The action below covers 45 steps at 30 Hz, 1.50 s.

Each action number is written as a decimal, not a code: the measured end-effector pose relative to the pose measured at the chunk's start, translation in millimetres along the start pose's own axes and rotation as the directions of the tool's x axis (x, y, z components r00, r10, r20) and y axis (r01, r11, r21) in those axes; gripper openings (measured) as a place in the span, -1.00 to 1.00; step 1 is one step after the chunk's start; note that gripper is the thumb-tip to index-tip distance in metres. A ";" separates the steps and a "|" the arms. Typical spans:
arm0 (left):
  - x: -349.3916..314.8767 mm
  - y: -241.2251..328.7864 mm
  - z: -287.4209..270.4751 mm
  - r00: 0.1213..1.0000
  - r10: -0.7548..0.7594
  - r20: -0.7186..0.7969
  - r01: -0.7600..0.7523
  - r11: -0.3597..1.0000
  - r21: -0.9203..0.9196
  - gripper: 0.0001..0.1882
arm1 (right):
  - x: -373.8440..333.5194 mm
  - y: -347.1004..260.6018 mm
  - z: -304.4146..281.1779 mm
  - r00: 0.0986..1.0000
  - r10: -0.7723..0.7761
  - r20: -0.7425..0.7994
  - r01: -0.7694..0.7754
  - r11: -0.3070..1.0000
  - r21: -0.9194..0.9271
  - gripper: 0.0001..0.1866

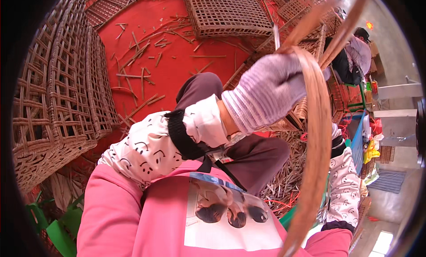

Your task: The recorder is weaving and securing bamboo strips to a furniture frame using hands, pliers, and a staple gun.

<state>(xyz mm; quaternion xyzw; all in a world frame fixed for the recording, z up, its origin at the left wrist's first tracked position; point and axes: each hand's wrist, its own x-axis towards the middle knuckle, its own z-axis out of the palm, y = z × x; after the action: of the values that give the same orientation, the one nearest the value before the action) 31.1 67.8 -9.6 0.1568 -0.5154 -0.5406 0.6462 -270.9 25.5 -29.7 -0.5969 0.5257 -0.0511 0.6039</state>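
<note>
My left hand [270, 92], in a lilac and white striped knit glove, is raised in the upper middle. Its fingers are closed around a bundle of flat brown strips [316, 137]. The strips loop over the hand, hang down past my right side and stick up at the upper right, where they blur. My right hand [336, 130] is lower at the right, beside the hanging strips. Little of it shows and its fingers are hidden. Both arms have white patterned sleeve covers with dark bands.
Tall woven brown baskets [57, 84] stand at the left. Another woven piece [228, 13] lies at the top on the red floor covering [177, 66], among scattered strip offcuts [137, 48]. A heap of scraps [286, 161] is by my knee. A person [355, 53] sits at the far right.
</note>
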 end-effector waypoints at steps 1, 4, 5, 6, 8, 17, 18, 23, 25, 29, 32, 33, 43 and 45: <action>3.4 2.2 17.8 0.980 -0.087 -0.178 0.008 0.915 -0.404 -0.89 | -1.1 -6.9 2.5 1.000 -0.021 0.016 0.022 0.999 -0.037 -0.48; 23.6 28.3 18.6 0.987 -0.128 0.100 0.159 0.883 -0.441 -0.78 | -9.1 7.4 -4.0 0.996 -0.090 0.022 0.089 0.995 0.052 -0.49; 23.2 42.8 22.2 0.940 -0.314 0.131 0.339 0.894 -0.294 -0.72 | -6.5 19.3 -10.4 0.999 -0.024 -0.039 0.023 1.000 -0.021 -0.49; 21.3 40.8 26.9 0.901 -0.403 0.160 0.430 0.880 -0.202 -0.71 | -7.1 27.9 -17.5 0.993 0.040 -0.108 -0.050 0.995 -0.089 -0.49; 1.4 30.7 30.3 0.855 -0.505 0.116 0.493 0.862 0.115 -0.70 | -10.0 0.7 -5.8 0.998 -0.036 -0.052 0.032 0.997 -0.064 -0.50; -43.9 17.2 28.1 0.471 -0.874 0.118 0.862 0.485 0.150 -0.67 | -11.9 -24.3 8.2 0.987 -0.158 -0.038 0.154 0.984 -0.084 -0.48; -42.5 16.3 29.2 0.492 -0.866 0.090 0.855 0.500 0.136 -0.67 | -11.0 -24.9 9.2 0.986 -0.163 -0.038 0.160 0.984 -0.080 -0.48; -38.5 15.8 40.0 0.500 -0.866 0.031 0.862 0.501 0.082 -0.68 | -10.4 -24.3 7.4 0.987 -0.158 -0.023 0.157 0.986 -0.057 -0.50; -37.9 16.0 42.8 0.517 -0.855 0.044 0.847 0.519 0.115 -0.68 | -10.5 -26.6 6.8 0.989 -0.149 -0.027 0.147 0.987 -0.066 -0.51; -36.6 15.0 44.8 0.510 -0.860 -0.002 0.842 0.498 0.209 -0.67 | -13.2 -29.1 7.8 0.990 -0.138 -0.027 0.135 0.987 -0.083 -0.53; -33.6 22.7 47.9 0.500 -0.866 -0.003 0.842 0.485 0.234 -0.68 | -15.4 -30.6 7.4 0.988 -0.151 -0.019 0.149 0.985 -0.091 -0.52; -33.2 25.9 49.0 0.524 -0.852 0.008 0.822 0.508 0.257 -0.68 | -16.1 -31.8 6.9 0.987 -0.158 -0.010 0.156 0.984 -0.088 -0.52; -23.2 22.9 52.5 0.537 -0.844 -0.009 0.800 0.505 0.325 -0.66 | -18.4 -32.6 2.4 0.991 -0.135 0.000 0.134 0.982 -0.134 -0.61; -20.5 24.9 53.7 0.532 -0.846 -0.016 0.802 0.499 0.328 -0.66 | -19.2 -34.1 2.9 0.991 -0.133 -0.008 0.131 0.982 -0.139 -0.61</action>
<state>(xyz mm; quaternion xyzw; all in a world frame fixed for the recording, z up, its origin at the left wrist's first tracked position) 2.0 113.6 21.7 0.4382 -0.4979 -0.7097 0.2376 -258.1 31.1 7.0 -0.6704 0.4922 -0.0597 0.5520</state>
